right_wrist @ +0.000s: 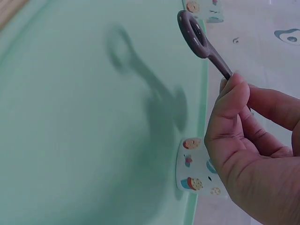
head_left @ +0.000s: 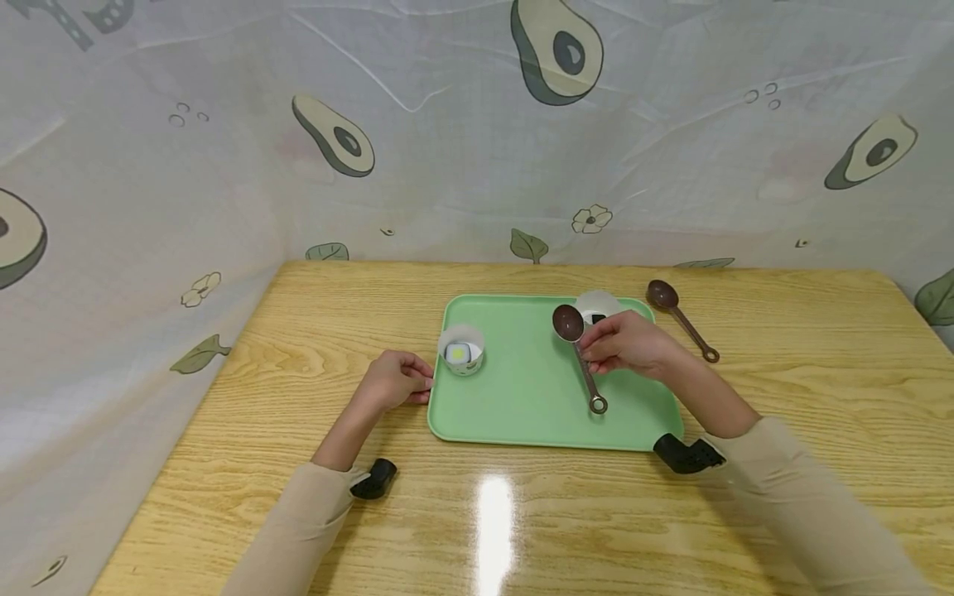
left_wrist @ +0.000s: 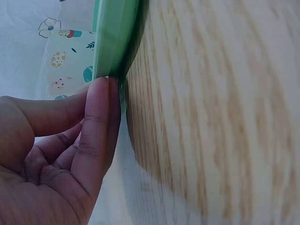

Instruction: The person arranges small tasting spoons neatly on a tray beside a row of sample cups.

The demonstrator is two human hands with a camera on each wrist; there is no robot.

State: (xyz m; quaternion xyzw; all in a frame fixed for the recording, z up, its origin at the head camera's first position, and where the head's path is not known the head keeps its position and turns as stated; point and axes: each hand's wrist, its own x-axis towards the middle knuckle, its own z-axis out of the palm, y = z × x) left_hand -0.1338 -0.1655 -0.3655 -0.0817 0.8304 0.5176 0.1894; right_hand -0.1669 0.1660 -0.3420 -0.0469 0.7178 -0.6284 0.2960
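Note:
A green tray (head_left: 522, 406) lies on the wooden table (head_left: 298, 331). My left hand (head_left: 417, 385) holds the tray's left rim (left_wrist: 115, 42), its fingertips (left_wrist: 101, 93) pressed on the edge. Over the tray my right hand (head_left: 596, 352) pinches the handle of a brown spoon (head_left: 589, 382), bowl end up and away, ring end (right_wrist: 194, 35) toward me. A small translucent patterned cup (head_left: 461, 349) stands at the tray's left, just beyond my left hand. Another cup (head_left: 596, 303) stands at the tray's back right (right_wrist: 194, 164), partly hidden behind my right hand.
A second brown spoon (head_left: 681, 319) lies on the table right of the tray. A cloth printed with avocados (head_left: 335, 136) hangs behind and to the left of the table. Bare wood stretches along the near edge and at the far left.

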